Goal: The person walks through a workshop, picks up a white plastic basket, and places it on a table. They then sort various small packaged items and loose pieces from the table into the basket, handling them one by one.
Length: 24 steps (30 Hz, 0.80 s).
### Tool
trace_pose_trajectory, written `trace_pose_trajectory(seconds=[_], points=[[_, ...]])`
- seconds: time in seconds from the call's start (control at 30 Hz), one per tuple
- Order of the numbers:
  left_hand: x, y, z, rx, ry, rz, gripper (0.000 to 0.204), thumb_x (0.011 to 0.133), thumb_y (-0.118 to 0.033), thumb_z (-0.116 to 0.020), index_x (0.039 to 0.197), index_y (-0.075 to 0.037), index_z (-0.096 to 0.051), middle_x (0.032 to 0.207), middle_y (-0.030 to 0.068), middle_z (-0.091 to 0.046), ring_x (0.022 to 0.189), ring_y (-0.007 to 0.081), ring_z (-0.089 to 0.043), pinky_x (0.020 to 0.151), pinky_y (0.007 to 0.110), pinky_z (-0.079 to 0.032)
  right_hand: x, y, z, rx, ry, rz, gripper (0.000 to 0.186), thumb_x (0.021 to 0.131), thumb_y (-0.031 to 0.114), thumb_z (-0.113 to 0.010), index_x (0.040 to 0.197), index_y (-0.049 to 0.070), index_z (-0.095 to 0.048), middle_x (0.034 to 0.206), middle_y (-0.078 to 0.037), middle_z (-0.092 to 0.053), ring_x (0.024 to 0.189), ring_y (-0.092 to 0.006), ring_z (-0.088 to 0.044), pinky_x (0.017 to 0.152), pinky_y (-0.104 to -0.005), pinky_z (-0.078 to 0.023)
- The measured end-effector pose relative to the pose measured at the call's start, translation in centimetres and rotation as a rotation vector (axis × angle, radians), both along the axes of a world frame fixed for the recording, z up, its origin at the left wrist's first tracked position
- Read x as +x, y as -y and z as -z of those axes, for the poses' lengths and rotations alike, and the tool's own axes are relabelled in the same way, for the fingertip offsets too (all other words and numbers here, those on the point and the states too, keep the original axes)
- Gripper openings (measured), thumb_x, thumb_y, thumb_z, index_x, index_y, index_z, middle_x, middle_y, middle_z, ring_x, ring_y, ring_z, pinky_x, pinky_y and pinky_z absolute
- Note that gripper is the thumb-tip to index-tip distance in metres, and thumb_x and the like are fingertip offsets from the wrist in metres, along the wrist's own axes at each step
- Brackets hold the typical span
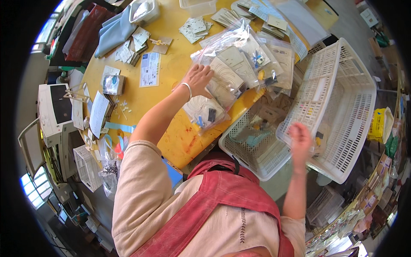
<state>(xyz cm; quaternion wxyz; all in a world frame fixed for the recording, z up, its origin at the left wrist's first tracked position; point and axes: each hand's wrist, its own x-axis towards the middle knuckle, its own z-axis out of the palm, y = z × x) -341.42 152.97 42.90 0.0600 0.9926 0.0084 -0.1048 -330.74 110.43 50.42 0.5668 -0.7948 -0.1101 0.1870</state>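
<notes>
My left hand [198, 79] has its fingers curled onto a clear plastic bag of pale cut sheets [221, 77] in a pile of similar bags near the table's right edge. One bag [205, 115] with blue and dark pieces lies just below this hand. My right hand [299, 139] is smeared by motion beside a white perforated basket [344, 141], which is tilted over a lower white basket [244, 154] holding bagged pieces; whether its fingers grip anything is unclear.
The yellow table [167, 107] carries stacks of small cards [195, 28], a blue cloth [114, 32], a printed sheet [149, 70] and plastic tubs [143, 10]. A white machine [51, 109] stands at left, a crate [85, 167] below it, cluttered shelving [364, 201] at right.
</notes>
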Motion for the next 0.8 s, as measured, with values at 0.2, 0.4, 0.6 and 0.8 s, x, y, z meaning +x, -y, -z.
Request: trace_pose_trajectory(seconds=[0.2,0.4,0.6,0.8], points=[[-5.5,-1.1,0.8,-0.042,-0.153,0.009,0.074,0.053,-0.060,-0.084,0.100,-0.007,-0.065,0.099,0.0073,-0.059,0.105,0.0250,-0.054,0.094,0.038,-0.037,-9.4,-8.3,14.6,0.041,-0.447,-0.342,0.038,0.091,0.017,-0.071,0.121,-0.004,-0.061,0.102,-0.011,-0.069,0.092,-0.0145,-0.066,0.078,-0.0283,-0.054],[-14.6,-0.1,4.5,-0.432,-0.444,-0.402,0.062,0.062,-0.053,-0.087,0.093,-0.003,-0.070,0.091,0.0154,-0.066,0.084,0.0334,-0.064,0.075,0.043,-0.051,-16.3,-11.0,16.3,-0.143,-0.974,-0.519,0.066,0.083,0.029,-0.080,0.131,-0.005,-0.050,0.112,-0.016,-0.066,0.093,-0.0230,-0.067,0.074,-0.0348,-0.056],[-25.6,7.6,6.5,-1.166,-0.594,-0.643,0.049,0.076,-0.025,-0.088,0.117,-0.004,-0.070,0.101,0.0015,-0.073,0.090,0.0108,-0.065,0.081,0.033,-0.056,-20.5,-10.5,20.2,-0.010,-0.890,-0.423,0.020,0.083,0.013,-0.067,0.095,-0.003,-0.068,0.073,-0.008,-0.068,0.061,-0.0153,-0.063,0.056,-0.0302,-0.051],[-23.2,12.4,-1.3,-0.836,-0.451,-0.630,0.028,0.082,-0.022,-0.081,0.100,-0.002,-0.073,0.081,0.0068,-0.072,0.070,0.0106,-0.063,0.065,0.033,-0.053,-19.0,-7.9,17.6,0.001,-0.498,-0.454,0.033,0.086,0.020,-0.069,0.105,-0.006,-0.064,0.086,-0.015,-0.070,0.080,-0.0216,-0.068,0.072,-0.0350,-0.054]])
